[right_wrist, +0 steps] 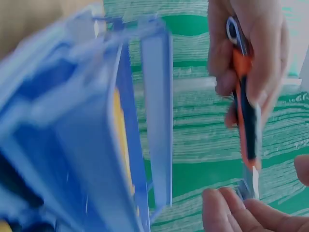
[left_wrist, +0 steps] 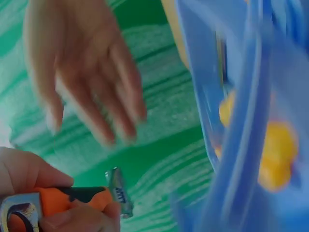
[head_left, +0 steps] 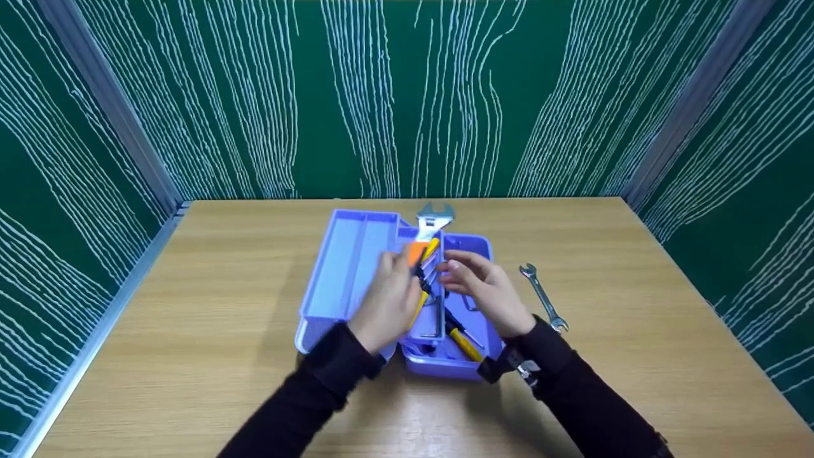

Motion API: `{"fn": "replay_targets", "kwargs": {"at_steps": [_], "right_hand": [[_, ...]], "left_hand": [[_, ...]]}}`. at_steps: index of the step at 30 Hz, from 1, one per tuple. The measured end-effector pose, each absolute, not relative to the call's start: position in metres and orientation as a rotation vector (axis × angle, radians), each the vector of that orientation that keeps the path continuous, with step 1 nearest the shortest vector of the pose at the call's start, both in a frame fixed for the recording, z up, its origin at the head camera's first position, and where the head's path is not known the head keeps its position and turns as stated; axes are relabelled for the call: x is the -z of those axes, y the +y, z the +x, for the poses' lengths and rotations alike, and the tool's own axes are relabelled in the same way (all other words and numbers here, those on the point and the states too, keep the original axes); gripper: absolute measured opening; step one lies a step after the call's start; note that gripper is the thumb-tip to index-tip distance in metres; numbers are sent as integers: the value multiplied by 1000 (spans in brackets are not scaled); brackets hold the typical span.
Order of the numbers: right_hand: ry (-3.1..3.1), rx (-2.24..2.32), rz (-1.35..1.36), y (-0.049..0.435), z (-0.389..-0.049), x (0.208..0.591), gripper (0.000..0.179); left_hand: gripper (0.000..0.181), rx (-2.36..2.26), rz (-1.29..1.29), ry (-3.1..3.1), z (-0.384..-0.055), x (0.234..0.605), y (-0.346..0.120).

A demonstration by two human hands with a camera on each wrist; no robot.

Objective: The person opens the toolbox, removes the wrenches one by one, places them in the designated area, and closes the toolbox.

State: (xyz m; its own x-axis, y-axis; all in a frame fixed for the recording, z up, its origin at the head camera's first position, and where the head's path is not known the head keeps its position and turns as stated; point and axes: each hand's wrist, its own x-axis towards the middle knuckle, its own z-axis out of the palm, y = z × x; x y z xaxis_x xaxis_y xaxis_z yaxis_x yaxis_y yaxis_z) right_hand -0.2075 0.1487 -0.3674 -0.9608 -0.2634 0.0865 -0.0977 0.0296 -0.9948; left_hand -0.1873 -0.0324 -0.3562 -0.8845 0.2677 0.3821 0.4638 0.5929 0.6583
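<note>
My left hand (head_left: 391, 299) grips an adjustable wrench (head_left: 434, 221) by its orange and black handle, over the middle of an open purple toolbox (head_left: 316, 273). The metal head of the wrench points away from me. In the right wrist view the handle (right_wrist: 247, 111) hangs below the left hand (right_wrist: 263, 48). My right hand (head_left: 489, 292) hovers over the right part of the box with fingers relaxed and nothing in them. The left wrist view shows this right hand (left_wrist: 89, 67) with fingers spread, apart from the wrench.
Yellow-handled tools, among them a screwdriver (head_left: 467, 345), lie in the box's middle and right compartments. A divided tray (head_left: 375, 254) forms its left side. A double open-end wrench (head_left: 542, 297) lies on the wooden table (head_left: 636, 356) to the right. Green walls (head_left: 407, 95) enclose the table.
</note>
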Motion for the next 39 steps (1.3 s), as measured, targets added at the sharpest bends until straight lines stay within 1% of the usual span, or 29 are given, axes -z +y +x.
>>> {"fn": "replay_targets", "kwargs": {"at_steps": [3,6,9,14,20,24,29,33,37,39], "right_hand": [[2086,2129,-362,138,-204,367,37],[2066,2185,-319,130,-202,369,29],[2071,2217,-285,126,-202,373,25],[2023,2196,-225,129,-203,375,29],[1998,2164,-129,146,-208,373,28],[1954,2242,-158,165,-216,373,23],[1928,2330,-136,197,-225,376,11],[2053,2280,-163,232,-233,382,13],[2256,2158,-190,270,-241,387,18],[2339,2109,-153,287,-245,389,19]], "left_hand": [[56,1136,-644,-2502,-176,367,-20],[57,1080,-629,-2464,-169,376,-10],[56,1016,-600,-2439,-165,385,-1],[56,996,-636,-2427,-163,392,5],[57,1068,-752,-2464,-161,385,-6],[54,1030,-770,-2446,-161,380,-23],[44,951,-646,-2388,-170,377,-60],[40,915,-505,-2364,-179,376,-95],[41,960,-326,-2416,-186,378,-125],[43,1001,-246,-2475,-188,379,-137]]}}
